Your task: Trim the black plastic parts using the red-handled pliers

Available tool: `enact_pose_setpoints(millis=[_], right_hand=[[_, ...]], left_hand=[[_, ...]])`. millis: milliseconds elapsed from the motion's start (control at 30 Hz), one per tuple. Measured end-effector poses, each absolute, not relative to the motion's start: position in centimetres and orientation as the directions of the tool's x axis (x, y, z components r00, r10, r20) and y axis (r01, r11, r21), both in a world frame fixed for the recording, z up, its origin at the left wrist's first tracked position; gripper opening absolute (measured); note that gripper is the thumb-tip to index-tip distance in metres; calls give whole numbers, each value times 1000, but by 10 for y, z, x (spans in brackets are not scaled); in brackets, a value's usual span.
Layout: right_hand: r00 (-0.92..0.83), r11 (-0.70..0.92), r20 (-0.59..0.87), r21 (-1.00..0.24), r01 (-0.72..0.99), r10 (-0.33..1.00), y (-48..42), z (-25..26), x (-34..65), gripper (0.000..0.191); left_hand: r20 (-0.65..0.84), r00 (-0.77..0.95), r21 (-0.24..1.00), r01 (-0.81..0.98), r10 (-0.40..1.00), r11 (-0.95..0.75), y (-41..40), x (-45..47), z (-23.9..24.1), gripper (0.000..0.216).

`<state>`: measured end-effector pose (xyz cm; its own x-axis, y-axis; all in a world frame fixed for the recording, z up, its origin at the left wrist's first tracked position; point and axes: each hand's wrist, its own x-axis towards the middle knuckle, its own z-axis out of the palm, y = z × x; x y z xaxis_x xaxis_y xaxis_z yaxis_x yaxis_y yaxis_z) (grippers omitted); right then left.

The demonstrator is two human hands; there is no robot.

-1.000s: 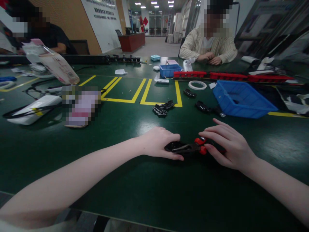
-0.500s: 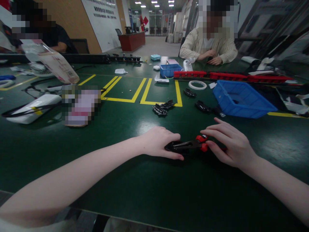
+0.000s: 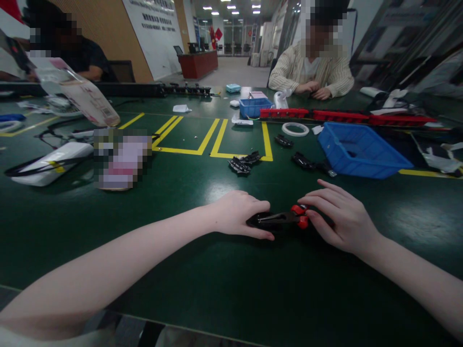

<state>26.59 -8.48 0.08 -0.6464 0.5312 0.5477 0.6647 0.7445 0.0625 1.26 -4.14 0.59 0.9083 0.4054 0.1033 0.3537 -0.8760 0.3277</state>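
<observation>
A pair of pliers with dark jaws and red handles lies low over the green table, pointing left. My left hand is closed round a small black part at the jaw end and rests on the table. My right hand grips the red handles, its forefinger stretched along the top. The rear of the handles is hidden under my right palm.
Loose black parts lie just beyond my hands, with more beside a tilted blue bin. Yellow tape lines, a white tape ring, red strips and a small blue tray sit farther back. Two people sit across the table.
The pliers' handles dipped slightly back down after a small lift. Both hands stay in place on the part and the pliers.
</observation>
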Motion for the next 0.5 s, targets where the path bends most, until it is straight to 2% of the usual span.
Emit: enact_pose_setpoints(millis=[167, 500], right_hand=[[-629, 739, 554, 37, 673, 545, -86, 0, 263, 15], [-660, 760, 543, 61, 647, 519, -78, 2, 271, 16]], left_hand=[[84, 906, 294, 376, 415, -879, -42, 14, 7, 43], [83, 909, 286, 371, 409, -883, -42, 13, 6, 44]])
